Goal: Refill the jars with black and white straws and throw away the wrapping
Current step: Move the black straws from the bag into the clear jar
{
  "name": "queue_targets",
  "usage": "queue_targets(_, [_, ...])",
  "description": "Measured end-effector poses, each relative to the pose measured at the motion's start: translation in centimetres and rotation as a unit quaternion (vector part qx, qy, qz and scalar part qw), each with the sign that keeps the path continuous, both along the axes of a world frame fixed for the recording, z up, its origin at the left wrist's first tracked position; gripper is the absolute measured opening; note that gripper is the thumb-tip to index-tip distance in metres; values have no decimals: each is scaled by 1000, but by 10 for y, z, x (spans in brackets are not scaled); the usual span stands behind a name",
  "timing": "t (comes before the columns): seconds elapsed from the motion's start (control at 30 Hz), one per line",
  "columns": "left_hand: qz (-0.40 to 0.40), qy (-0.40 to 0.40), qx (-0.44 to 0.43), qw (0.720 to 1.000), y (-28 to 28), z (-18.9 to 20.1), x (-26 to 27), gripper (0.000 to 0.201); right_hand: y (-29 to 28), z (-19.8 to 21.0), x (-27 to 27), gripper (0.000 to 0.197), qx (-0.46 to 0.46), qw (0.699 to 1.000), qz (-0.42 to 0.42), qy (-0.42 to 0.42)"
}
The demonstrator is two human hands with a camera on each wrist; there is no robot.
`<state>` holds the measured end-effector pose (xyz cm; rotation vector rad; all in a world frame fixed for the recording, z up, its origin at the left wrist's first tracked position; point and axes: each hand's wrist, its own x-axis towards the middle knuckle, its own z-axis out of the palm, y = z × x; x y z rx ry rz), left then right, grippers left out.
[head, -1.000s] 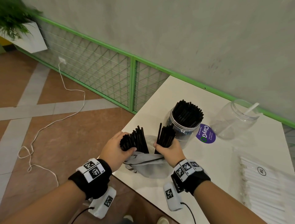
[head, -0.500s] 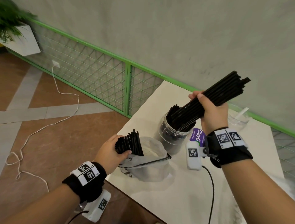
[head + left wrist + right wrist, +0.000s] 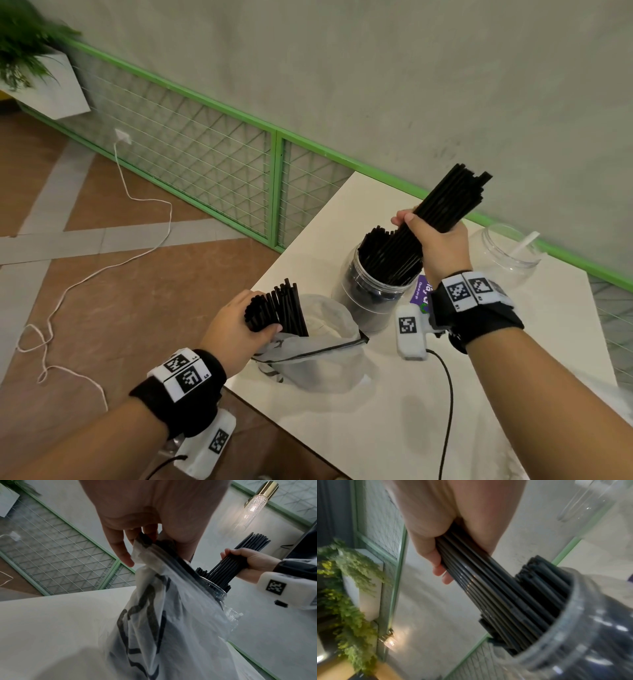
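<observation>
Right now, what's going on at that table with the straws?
A person is refilling a clear jar with black straws. The right hand grips a bundle of black straws, tilted, its lower ends in the jar's mouth. The left hand holds the remaining straws in the plastic wrapping. A second jar holds a single white straw.

Bag (image 3: 318,356) lies just left of jar (image 3: 373,294).

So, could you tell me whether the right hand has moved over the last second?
Yes. The right hand rose from the wrapping and carried its black straws to the jar.
</observation>
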<state>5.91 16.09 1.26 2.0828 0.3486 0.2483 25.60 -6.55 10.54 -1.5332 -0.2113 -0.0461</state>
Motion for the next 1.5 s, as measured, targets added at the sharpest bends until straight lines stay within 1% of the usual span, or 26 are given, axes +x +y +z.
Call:
queue_targets(0.1, [-1,2,1,1000,0,0,0,30,0,-20,-8,6,-56,998,17,13])
queue_targets(0.17, [-3,0,2,1000,1,1,-1,32,0,-25,-11,17,-59,998,19,25])
queue_targets(0.23, [-4,-2,3,1000,1,1,-1,33,-1,-22,-7,39,1,999,19,46])
queue_targets(0.27, [-4,-3,3,1000,1,0,-1,33,-2,-18,-5,47,36,997,25,55])
queue_targets(0.33, [-5,-2,6,1000,1,0,-1,33,-3,-7,1,51,65,994,37,74])
queue_targets(0.4, [-6,0,8,1000,1,0,-1,33,-3,4,8,49,70,993,45,86])
queue_targets(0.47, [-7,1,10,1000,1,0,-1,33,-1,12,13,46,43,995,42,73])
queue_targets(0.5, [-8,2,11,1000,1,0,-2,32,1,14,14,44,6,998,35,52])
queue_targets(0.6, [-10,2,9,1000,1,0,-2,31,6,6,10,38,-120,991,11,-54])
queue_targets(0.67, [-10,4,4,1000,2,0,-2,32,9,-7,6,31,-192,973,17,-125])
queue_targets(0.73, [-11,4,2,1000,2,0,-3,32,10,-18,0,33,-272,944,48,-181])
queue_targets(0.8, [-13,2,2,1000,2,0,-3,32,10,-25,-4,37,-326,920,76,-205])
queue_targets(0.87, [-12,0,3,1000,2,-1,-3,33,11,-31,-7,40,-351,908,99,-206])
queue_targets(0.9, [-12,0,4,1000,2,-2,-2,33,12,-36,-7,36,-377,895,104,-215])
queue_targets(0.97, [-12,1,4,1000,2,-2,-1,32,14,-44,-6,21,-425,867,99,-240])
queue_targets(1.03, [-13,4,5,1000,2,-1,-1,31,16,-45,-6,12,-427,861,86,-263])
queue_targets(1.13, [-14,2,7,1000,2,-1,-1,32,17,-39,-8,12,-398,863,38,-307])
queue_targets(1.2, [-13,0,5,1000,2,-2,-1,31,14,-37,-6,15,-402,860,19,-312])
queue_targets(1.23, [-12,0,3,1000,2,-2,-1,31,11,-38,-5,18,-424,851,20,-309])
queue_targets(1.27, [-12,0,2,1000,3,-2,-1,31,9,-40,-4,26,-457,837,30,-301])
queue_targets(1.3, [-12,0,1,1000,3,-2,-2,31,6,-42,-4,38,-497,816,48,-290])
queue_targets(1.37, [-13,1,2,1000,2,-2,-2,32,2,-46,-7,63,-585,762,90,-262])
queue_targets(1.4, [-13,1,3,1000,2,-2,-2,32,1,-48,-9,72,-624,732,104,-253])
queue_targets(1.43, [-13,0,3,1000,2,-3,-2,32,0,-50,-11,79,-650,709,111,-251])
queue_targets(1.47, [-13,-1,3,1000,2,-3,-2,32,-2,-50,-12,83,-664,696,114,-249])
queue_targets(1.5, [-12,-2,3,1000,3,-3,-2,32,-2,-49,-12,84,-671,691,114,-245])
